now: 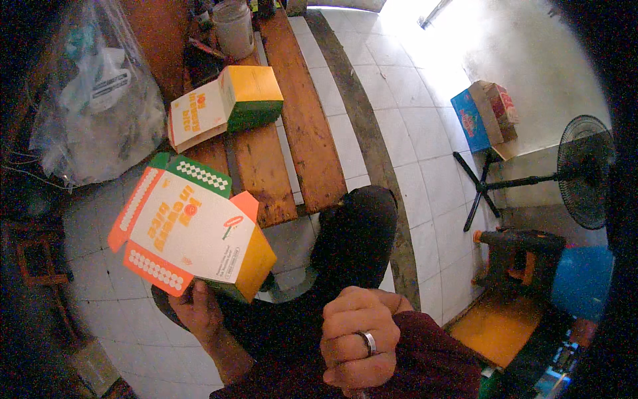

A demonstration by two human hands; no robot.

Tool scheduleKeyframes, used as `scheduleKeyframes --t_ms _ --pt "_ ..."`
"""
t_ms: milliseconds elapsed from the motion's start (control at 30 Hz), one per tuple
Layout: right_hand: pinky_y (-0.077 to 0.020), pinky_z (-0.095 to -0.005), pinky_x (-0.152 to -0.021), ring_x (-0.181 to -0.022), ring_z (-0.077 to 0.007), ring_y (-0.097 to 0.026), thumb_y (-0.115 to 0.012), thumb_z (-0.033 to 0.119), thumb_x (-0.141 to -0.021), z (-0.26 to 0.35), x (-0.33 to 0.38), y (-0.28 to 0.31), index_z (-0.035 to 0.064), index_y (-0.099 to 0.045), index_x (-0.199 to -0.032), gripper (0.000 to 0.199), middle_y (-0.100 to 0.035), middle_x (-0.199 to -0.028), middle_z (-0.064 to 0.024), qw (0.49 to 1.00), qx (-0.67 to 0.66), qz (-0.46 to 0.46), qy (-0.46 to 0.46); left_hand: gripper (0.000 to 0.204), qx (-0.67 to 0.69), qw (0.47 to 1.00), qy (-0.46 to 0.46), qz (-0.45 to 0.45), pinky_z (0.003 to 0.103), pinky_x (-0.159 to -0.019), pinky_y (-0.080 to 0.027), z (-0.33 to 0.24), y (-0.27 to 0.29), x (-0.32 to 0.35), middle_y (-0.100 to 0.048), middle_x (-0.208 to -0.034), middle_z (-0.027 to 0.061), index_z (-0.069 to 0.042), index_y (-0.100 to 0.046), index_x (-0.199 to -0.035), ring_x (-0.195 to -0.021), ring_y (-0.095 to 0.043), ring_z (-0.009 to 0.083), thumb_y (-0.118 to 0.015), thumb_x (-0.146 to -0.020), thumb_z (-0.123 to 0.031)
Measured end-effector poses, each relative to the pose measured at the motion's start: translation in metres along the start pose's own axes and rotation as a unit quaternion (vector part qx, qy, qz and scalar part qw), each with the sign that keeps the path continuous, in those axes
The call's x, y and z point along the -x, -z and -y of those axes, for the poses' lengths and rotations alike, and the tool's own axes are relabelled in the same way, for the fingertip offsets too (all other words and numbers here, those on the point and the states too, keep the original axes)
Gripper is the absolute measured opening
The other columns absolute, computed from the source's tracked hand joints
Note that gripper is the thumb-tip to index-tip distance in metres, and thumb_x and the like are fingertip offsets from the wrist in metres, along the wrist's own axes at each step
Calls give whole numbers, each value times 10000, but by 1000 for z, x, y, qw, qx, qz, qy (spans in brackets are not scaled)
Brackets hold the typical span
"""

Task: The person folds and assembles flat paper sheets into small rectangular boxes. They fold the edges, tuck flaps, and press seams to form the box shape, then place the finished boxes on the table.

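My left hand (201, 314) grips the lower edge of a partly folded cardboard carton (193, 226), thumb along its side. The carton has a white printed panel, orange and green patterned flaps spread outward, and a yellow and green end folded up. It is tilted above my lap. My right hand (359, 339), with a ring on one finger, is closed in a fist near my body, apart from the carton. Its palm is hidden, so I cannot see whether it holds anything. A similar carton (252, 96), more fully shaped, lies on the wooden bench (302, 126).
A clear plastic bag (100, 120) bulges at the left. A cloudy jar (234, 30) stands at the bench's far end. To the right are a black fan (585, 173), an open blue and red cardboard box (475, 120) and a dark stool-like object (518, 256) on the tiled floor (419, 186).
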State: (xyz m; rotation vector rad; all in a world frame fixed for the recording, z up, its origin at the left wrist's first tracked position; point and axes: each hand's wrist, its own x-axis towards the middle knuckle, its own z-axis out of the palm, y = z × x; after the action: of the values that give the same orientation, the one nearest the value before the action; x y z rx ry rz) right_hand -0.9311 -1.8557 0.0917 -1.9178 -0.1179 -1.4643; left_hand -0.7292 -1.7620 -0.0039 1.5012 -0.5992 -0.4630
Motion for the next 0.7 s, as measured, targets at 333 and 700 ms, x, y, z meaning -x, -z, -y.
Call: scheduleKeyframes --t_ms 333,700 --pt "-280 -232 -335 -392 -109 -427 -687 94 -673 -16 -7 -4 68 -533 -629 162 -501 -546 -19 999 21 -29 23 411 23 1000 -15 -8 318 -859 -417 -3 -2 -9 -606 -995 89 49 -553 -1080 -932 -550 179 -708 -790 -198" --pt "-318 -242 -401 -535 -109 -473 -614 170 -681 -22 -12 -8 37 -654 -823 199 -447 -607 30 997 51 8 59 427 39 999 29 -3 331 -862 -436 5 4 -7 -593 -1048 110 55 -515 -1122 -961 -561 197 -691 -802 -165"
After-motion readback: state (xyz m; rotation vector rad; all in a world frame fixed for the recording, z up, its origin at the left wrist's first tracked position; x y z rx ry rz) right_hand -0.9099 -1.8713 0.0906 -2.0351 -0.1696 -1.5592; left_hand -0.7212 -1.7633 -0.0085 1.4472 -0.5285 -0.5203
